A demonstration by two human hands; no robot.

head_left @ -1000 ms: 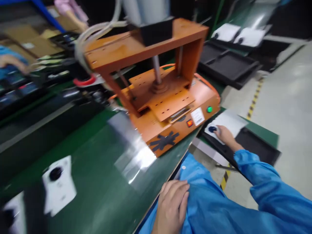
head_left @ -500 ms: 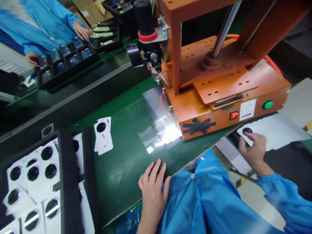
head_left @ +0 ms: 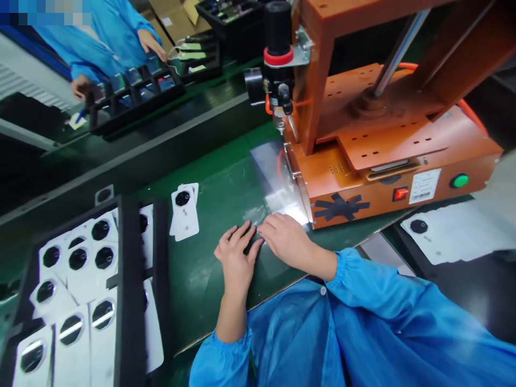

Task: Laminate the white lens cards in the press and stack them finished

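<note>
Both my hands meet over the green mat (head_left: 193, 285), at a clear plastic film (head_left: 255, 214) lying in front of the orange machine. My left hand (head_left: 237, 252) rests on the mat with its fingers apart, the tips at the film's near left edge. The fingers of my right hand (head_left: 286, 239) are bent and pressed together at the film's edge, close to my left fingertips. The exact hold is partly hidden by the fingers. To the left, two white phone back covers (head_left: 187, 217) with a black round camera part overlap on the mat.
An orange press (head_left: 342, 183) with a red switch and green button stands right of the film. A fanned stack of white covers (head_left: 439, 234) lies at the right. Black trays (head_left: 131, 301) with white covers stand at left. Across the bench, a co-worker's hand (head_left: 151, 43) is near phone trays.
My right hand has left the stack of white covers at the right and come across to the film beside my left hand. My left hand's fingers have bent and moved slightly up the mat.
</note>
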